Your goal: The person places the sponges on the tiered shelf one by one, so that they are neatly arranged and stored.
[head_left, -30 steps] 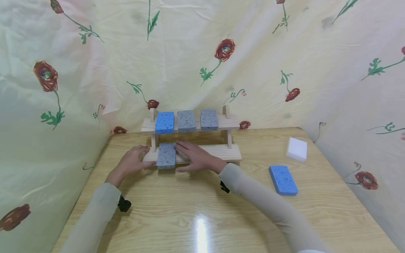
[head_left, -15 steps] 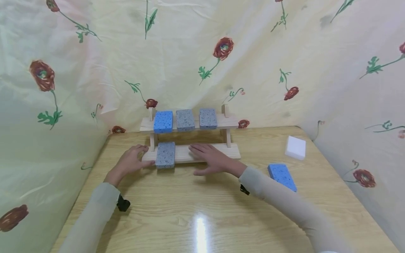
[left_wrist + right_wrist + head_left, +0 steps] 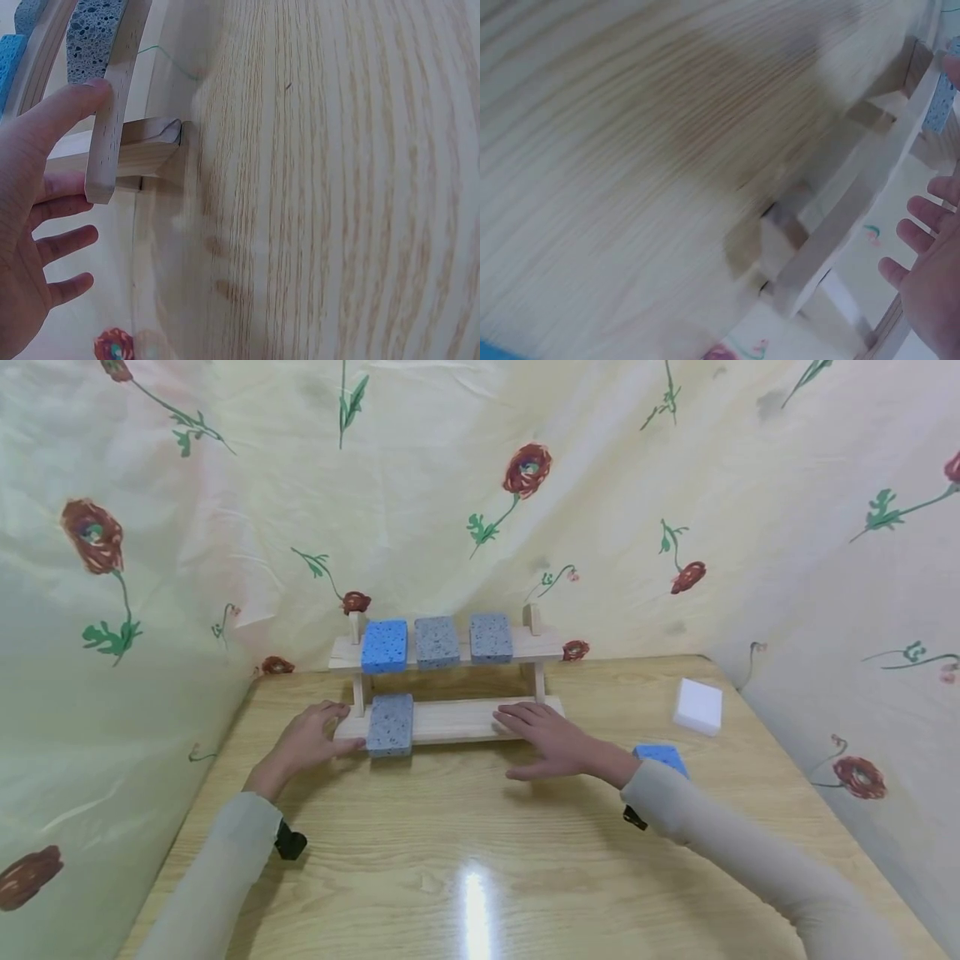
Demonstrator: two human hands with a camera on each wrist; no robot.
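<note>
The work looks to be setting sponges out on a wooden rack, and the step in hand seems to be the lower shelf [image 3: 465, 720]. A gray sponge [image 3: 391, 724] sits at that shelf's left end, its front edge overhanging a little. On the upper shelf [image 3: 538, 643] a blue sponge [image 3: 385, 645] rests at the left, with two more gray sponges [image 3: 437, 641] in line to its right, small gaps between them.

The left hand [image 3: 300, 743] grips the left end of the lower shelf, thumb at the front and fingertips behind, just beside the gray sponge. The right hand [image 3: 551, 743] is empty — fingers spread and fairly straight over the shelf's right end; I cannot tell whether it touches the wood.

On the counter [image 3: 390, 860], to the right, lie a spare blue sponge [image 3: 660, 755], partly covered by the right sleeve [image 3: 712, 818], and a white block [image 3: 699, 706] farther back. If the row is to be filled, the next move would call for the right hand to reach one of these while the left steadies the rack.

No brand, label or writing can be read — the backdrop cloth [image 3: 420, 527] carries only printed red flowers.
</note>
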